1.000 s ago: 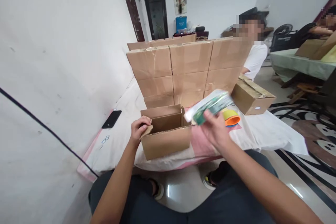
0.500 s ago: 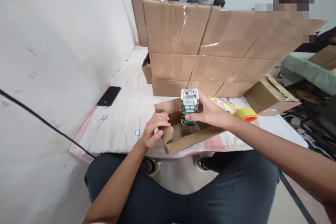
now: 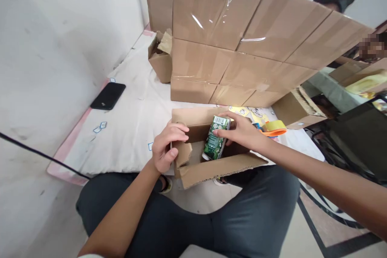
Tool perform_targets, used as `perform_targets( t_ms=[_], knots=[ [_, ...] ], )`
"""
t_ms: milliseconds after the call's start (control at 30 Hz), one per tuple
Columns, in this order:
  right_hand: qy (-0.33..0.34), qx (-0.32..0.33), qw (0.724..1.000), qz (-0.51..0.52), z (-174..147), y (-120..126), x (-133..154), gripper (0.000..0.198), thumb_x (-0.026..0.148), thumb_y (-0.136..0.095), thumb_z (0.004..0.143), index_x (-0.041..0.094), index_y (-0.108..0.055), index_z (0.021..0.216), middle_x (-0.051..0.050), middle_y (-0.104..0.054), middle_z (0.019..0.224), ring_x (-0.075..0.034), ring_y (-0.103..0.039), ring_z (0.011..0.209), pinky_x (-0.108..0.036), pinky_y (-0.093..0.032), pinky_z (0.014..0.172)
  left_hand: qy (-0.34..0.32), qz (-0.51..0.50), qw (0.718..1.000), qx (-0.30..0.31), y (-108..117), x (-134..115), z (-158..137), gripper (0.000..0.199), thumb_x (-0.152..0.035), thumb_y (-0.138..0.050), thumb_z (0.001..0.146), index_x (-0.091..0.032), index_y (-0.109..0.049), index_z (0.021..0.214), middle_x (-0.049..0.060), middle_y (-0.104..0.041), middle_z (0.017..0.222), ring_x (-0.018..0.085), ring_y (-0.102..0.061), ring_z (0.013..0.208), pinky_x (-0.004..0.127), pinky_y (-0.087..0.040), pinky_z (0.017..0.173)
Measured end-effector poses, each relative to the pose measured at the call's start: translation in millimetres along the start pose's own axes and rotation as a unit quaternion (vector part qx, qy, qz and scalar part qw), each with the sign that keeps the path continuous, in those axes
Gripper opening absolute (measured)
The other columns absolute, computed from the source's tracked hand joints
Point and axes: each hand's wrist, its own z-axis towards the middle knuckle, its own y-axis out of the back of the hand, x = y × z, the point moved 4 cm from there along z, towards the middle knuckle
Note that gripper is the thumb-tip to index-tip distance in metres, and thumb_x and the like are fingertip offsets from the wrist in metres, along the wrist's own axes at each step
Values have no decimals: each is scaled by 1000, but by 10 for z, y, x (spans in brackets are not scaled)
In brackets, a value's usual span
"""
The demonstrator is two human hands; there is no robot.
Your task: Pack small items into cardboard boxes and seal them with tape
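Observation:
My right hand (image 3: 238,131) grips a green drink carton (image 3: 215,139) with a white barcode end. The carton is tilted, its lower end down inside an open cardboard box (image 3: 217,169) at the table's front edge. Curled over the left end of that box, my left hand (image 3: 166,145) holds its wall near a folded flap. The box's floor shows in part to the left of the carton; its right side is hidden by my right hand and forearm.
A wall of taped cardboard boxes (image 3: 223,52) stands behind. A black phone (image 3: 108,96) lies at the left. Right of the open box are a yellow and orange tape roll (image 3: 275,128) and another carton box (image 3: 299,109). People are beyond the boxes.
My right hand has lowered the drink carton into the box and tipped it over. My left hand stays on the box's left end. The head view has shifted.

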Motion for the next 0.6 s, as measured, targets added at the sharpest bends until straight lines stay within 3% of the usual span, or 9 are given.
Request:
perform_targets(
  t_ms=[133,233,300,433,533,600],
  knots=[
    [-75,-13,997,32,-35,-63,-76,48,36,-85,65,25,-53,99,2,-67,74,-18,-64,56,-29,-50,40,20,-4,998,-65,-17,-15,-63,31,-46,-46,98,-25,-67,107,4,-62,72,27,-66,91,49,-53,85],
    [-68,-1,995,-71,-114,-111,-74,41,39,-86,63,23,-54,84,0,-65,74,-17,-62,56,-27,-45,41,-19,31,997,-63,-24,-57,-86,31,-48,-47,96,-26,-67,105,4,-62,72,27,-66,89,48,-54,82],
    [-27,54,984,-167,-166,-183,-47,30,45,-78,74,21,-59,77,-2,-66,71,-17,-61,60,-27,-42,47,-49,52,996,-50,-19,-85,-78,32,-47,-46,95,-26,-68,106,4,-64,74,27,-66,87,49,-55,83],
    [35,139,930,-338,-213,-310,-12,32,40,-49,98,20,-66,79,-6,-70,74,-18,-62,65,-29,-39,58,-91,92,992,-7,-17,-108,-38,32,-46,-46,94,-26,-68,108,4,-67,78,27,-67,86,54,-53,91],
    [81,158,862,-475,-172,-372,-9,25,26,-48,97,19,-71,92,-13,-74,90,-23,-67,77,-31,-37,61,-91,105,990,-8,-4,-96,-28,34,-48,-44,95,-28,-68,108,3,-66,74,27,-68,85,55,-52,93],
    [89,236,827,-502,-148,-453,-36,26,29,-49,98,18,-73,98,-15,-74,95,-25,-69,81,-31,-39,62,-93,103,990,1,-16,-99,-35,34,-48,-44,95,-27,-68,108,3,-66,74,26,-68,85,55,-52,92]
  ],
)
